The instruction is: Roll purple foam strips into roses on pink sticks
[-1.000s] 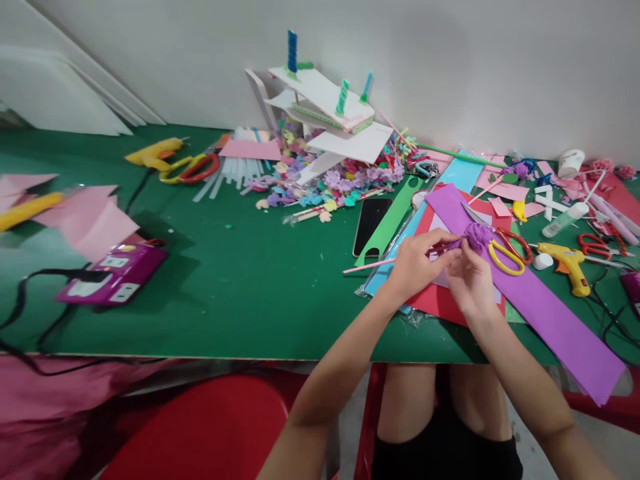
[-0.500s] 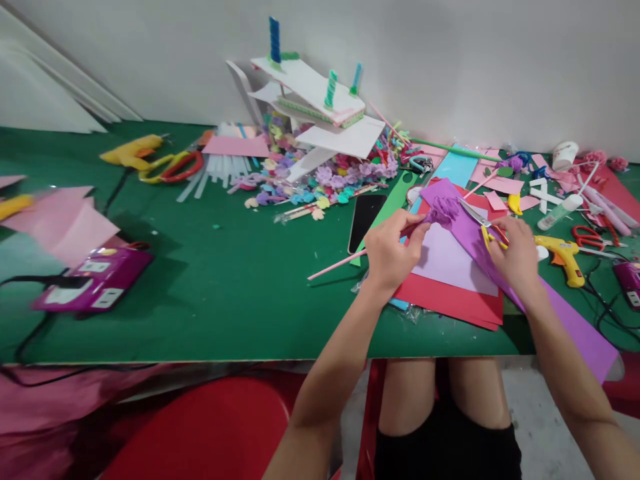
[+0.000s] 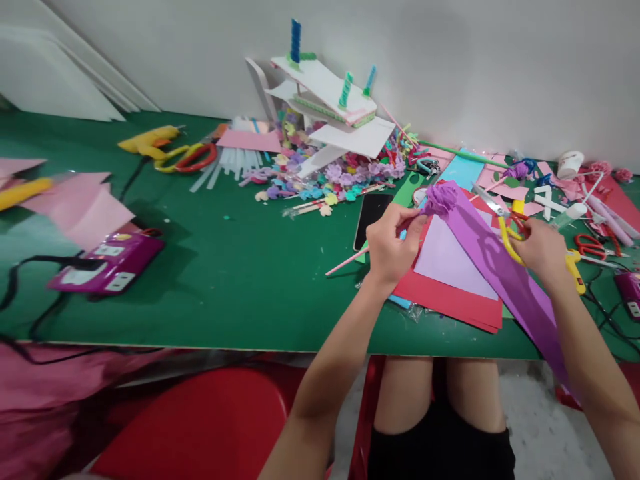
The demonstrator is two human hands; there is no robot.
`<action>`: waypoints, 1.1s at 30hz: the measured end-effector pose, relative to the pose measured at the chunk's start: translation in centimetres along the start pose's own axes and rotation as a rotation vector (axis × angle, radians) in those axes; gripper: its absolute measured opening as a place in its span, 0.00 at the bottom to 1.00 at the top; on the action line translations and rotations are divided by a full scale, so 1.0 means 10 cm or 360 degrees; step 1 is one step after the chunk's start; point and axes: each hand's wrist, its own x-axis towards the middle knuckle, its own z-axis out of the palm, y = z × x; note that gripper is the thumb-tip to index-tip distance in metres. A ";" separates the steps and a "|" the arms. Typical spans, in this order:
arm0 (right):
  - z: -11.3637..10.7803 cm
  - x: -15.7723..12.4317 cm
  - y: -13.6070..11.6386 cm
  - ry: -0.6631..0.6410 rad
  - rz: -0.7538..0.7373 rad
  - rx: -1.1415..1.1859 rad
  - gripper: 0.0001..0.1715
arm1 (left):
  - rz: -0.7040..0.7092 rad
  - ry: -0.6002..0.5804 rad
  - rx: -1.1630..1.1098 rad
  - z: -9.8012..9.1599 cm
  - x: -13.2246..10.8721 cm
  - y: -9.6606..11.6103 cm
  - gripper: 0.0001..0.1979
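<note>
Purple foam flower (image 3: 441,198) gripped by left hand (image 3: 391,245); right hand (image 3: 543,248) grasps yellow scissors (image 3: 503,220); no legible writing.

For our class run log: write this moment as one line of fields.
left hand: holds purple foam flower on pink stick | right hand: grips yellow scissors | purple foam strip: trails from flower

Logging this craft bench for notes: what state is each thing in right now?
left hand: gripping the pink stick
purple foam flower: rolled, raised on the stick
purple foam strip: trailing off the flower
right hand: holding the scissors
yellow scissors: lifted, blades shut
phone: screen dark
</note>
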 end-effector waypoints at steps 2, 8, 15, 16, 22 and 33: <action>-0.06 -0.11 0.07 0.0010 -0.0090 0.0426 0.27 | 0.0039 0.0053 -0.0023 -0.02 0.00 0.01 0.06; -0.13 -0.74 0.14 -0.0514 -0.0683 0.1190 0.46 | -0.0045 0.0175 -0.0227 -0.05 0.07 0.08 0.11; 0.01 -1.09 -0.15 -0.0748 -0.0654 0.1198 0.54 | -0.0152 0.0064 -0.0318 0.00 0.15 0.23 0.11; 0.01 -1.09 -0.19 -0.0744 -0.0678 0.1251 0.54 | -0.0162 0.0063 -0.0331 0.01 0.14 0.25 0.11; -0.02 -1.01 -0.26 -0.0663 -0.0771 0.1389 0.52 | -0.0238 -0.0120 -0.0493 0.00 0.12 0.34 0.12; -0.04 -1.04 -0.16 -0.0763 -0.0857 0.1388 0.49 | -0.0308 -0.0321 -0.0495 0.05 0.04 0.48 0.10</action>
